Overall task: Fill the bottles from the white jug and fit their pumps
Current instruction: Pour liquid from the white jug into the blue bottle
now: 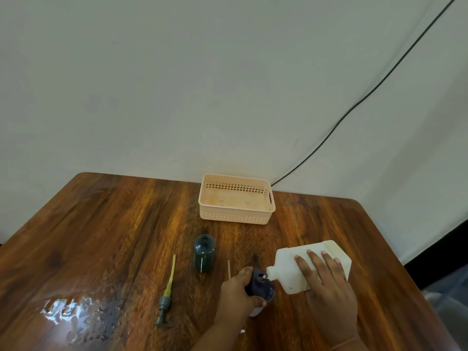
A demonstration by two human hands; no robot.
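White jug (314, 264) tips in my right hand (326, 287), fingers spread over its side, spout at the bottle (260, 287) my left hand (235, 292) wraps. Looks heavy, maybe slippery; I'd hold its middle.

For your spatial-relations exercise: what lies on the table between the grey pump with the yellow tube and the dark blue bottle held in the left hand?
In the head view, a thin clear tube lies there.
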